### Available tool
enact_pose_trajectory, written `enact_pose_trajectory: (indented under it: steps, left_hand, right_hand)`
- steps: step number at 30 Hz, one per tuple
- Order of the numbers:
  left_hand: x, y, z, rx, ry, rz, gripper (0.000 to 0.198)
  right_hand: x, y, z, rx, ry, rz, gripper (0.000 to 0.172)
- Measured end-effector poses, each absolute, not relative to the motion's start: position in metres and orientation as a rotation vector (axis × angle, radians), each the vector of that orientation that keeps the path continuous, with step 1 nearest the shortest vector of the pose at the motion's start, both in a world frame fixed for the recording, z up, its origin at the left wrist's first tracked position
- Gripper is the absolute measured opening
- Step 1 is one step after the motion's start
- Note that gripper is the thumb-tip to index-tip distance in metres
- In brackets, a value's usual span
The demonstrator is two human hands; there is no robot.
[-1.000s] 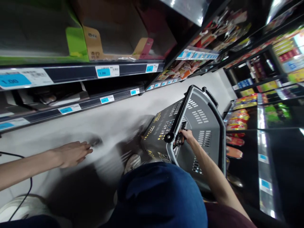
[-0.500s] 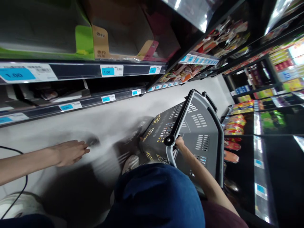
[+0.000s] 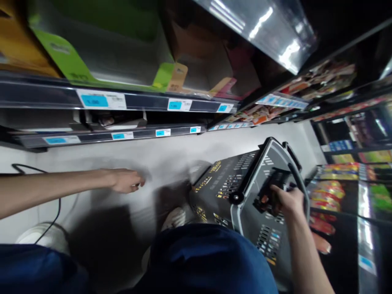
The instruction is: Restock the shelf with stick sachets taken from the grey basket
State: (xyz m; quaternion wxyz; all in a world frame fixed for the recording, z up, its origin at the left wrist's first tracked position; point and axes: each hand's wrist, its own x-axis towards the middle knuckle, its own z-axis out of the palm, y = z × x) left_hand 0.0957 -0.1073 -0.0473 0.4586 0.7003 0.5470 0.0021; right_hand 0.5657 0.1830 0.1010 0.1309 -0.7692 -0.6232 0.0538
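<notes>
At the right of the frame, the right hand [image 3: 290, 203] grips a dark packet [image 3: 271, 185] at its near end, thumb on top, over the mouth of the grey basket [image 3: 222, 175]; blur hides its label and whether it is one pack or several. The packet sits inside the outline of the rim [image 3: 235, 218], though I cannot tell if it touches the inner wall. With the hold at one end, the far end could swing and catch the rim, or the packet could slip if the fingers loosen. The left hand [image 3: 127, 181], left of centre, hangs over the floor [image 3: 165, 157], fingers loosely bent, nothing visible in it. At lower left a black cord [image 3: 59, 208] loops down past a white shoe [image 3: 45, 237]; a step there might snag it.
</notes>
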Motion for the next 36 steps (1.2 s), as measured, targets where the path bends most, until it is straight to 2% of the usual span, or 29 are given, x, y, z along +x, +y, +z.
enact_pose_trajectory:
  steps: [2, 5, 6, 8, 9, 11, 13, 15, 18, 21, 28, 31, 34, 36]
  left_hand:
    - [0.102, -0.104, -0.043, 1.603, 1.305, 0.117, 0.029]
    - [0.108, -0.097, -0.038, 1.266, 1.204, 0.291, 0.034]
    - [0.108, -0.095, -0.035, 1.105, 1.15, 0.361, 0.039]
    - [0.105, -0.088, -0.025, 0.78, 0.986, 0.519, 0.052]
    - [0.101, -0.085, -0.019, 0.647, 0.878, 0.593, 0.059]
    - [0.091, -0.079, -0.004, 0.474, 0.656, 0.71, 0.072]
    - [0.08, -0.077, 0.008, 0.417, 0.503, 0.8, 0.081]
    - [0.07, -0.08, 0.012, 0.429, 0.443, 0.865, 0.084]
    - [0.059, -0.092, 0.002, 0.474, 0.461, 0.949, 0.081]
    - [0.054, -0.103, -0.013, 0.502, 0.5, 1.013, 0.078]
    - [0.047, -0.088, -0.013, 0.516, 0.523, 1.046, 0.08]
    - [0.041, -0.079, -0.001, 0.506, 0.612, 1.069, 0.071]
    - [0.042, -0.076, 0.008, 0.409, 0.726, 1.073, 0.05]
    - [0.048, -0.075, 0.011, 0.293, 0.763, 1.09, 0.035]
  right_hand:
    - [0.537, 0.17, 0.137, -2.031, -1.796, -0.026, 0.025]
    - [0.471, 0.128, 0.179, -1.5, -2.023, -0.311, 0.039]
    - [0.445, 0.111, 0.187, -1.265, -2.153, -0.273, 0.035]
    - [0.393, 0.083, 0.192, -0.673, -2.62, 0.116, 0.024]
    - [0.366, 0.072, 0.188, -0.279, -2.864, 0.272, 0.022]
    - [0.315, 0.058, 0.168, 0.34, -3.059, 0.308, 0.027]
    - [0.268, 0.052, 0.136, 0.79, -3.026, 0.199, 0.03]
    - [0.228, 0.051, 0.1, 1.017, -2.964, 0.016, 0.027]
    - [0.186, 0.05, 0.056, 1.178, -2.877, -0.173, 0.025]
    - [0.172, 0.048, 0.034, 1.225, -2.779, -0.215, 0.022]
    - [0.18, 0.057, 0.05, 1.067, -2.851, -0.051, 0.023]
    - [0.179, 0.06, 0.068, 0.814, -2.977, 0.134, 0.041]
    - [0.182, 0.057, 0.085, 0.603, -3.055, 0.301, 0.069]
    - [0.186, 0.052, 0.091, 0.564, -3.091, 0.369, 0.082]
